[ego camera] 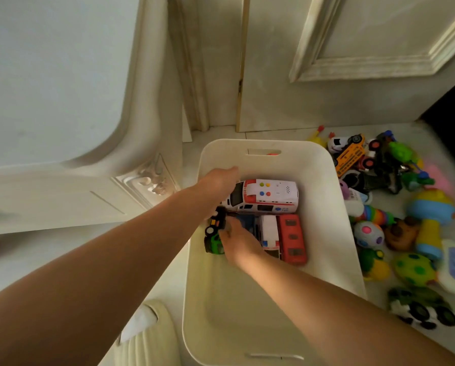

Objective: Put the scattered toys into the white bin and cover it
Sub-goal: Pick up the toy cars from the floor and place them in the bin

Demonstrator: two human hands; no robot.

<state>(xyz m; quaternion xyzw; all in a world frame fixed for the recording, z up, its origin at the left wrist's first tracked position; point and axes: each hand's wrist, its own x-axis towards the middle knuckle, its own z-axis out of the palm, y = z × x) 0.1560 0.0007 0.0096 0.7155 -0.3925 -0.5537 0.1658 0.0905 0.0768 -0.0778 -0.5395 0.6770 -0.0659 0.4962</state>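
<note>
Left grip (218,182) touches white ambulance (268,196) marked "120".

I count one white bin (324,207), with two hands in it, left hand (219,180) and right hand (238,243). Inside I see two ambulances, big ambulance (271,194) and small ambulance (270,232), plus one red bus (291,237). Right of frame: one yellow bus (350,157) and two spotted eggs, pale egg (368,233) and green egg (414,269)

Dim, soft light – wide-angle warp, blurry edges w/ smear.
</note>
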